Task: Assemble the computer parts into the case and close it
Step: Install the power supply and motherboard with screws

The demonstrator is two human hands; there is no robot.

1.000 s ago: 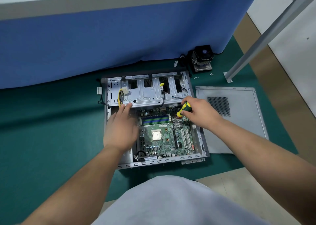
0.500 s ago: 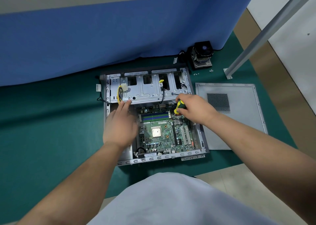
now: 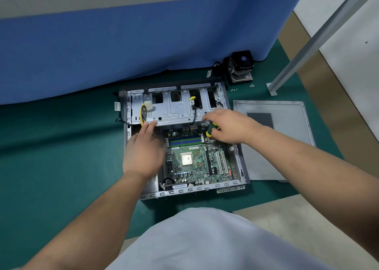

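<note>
An open grey computer case [image 3: 239, 159] lies flat on the green mat. A green motherboard [image 3: 196, 159] with a bare CPU sits inside it. My left hand [image 3: 143, 148] lies over the case's left side, its straight fingertips touching the edge of the metal drive cage [image 3: 176, 110]. My right hand [image 3: 227, 126] grips a yellow and green screwdriver [image 3: 211, 129], tip down at the motherboard's upper right corner. The grey side panel [image 3: 283, 138] lies flat to the right of the case.
A black CPU cooler with heatsink [image 3: 242, 69] stands behind the case by the blue partition. Small loose screws [image 3: 233, 89] lie near it. A grey metal leg [image 3: 320, 36] slants down to a foot on the mat. Yellow power cables [image 3: 143, 110] hang over the drive cage.
My right hand has shifted slightly left with the screwdriver along the board's upper right area. My left hand has kept its place at the drive cage edge.
</note>
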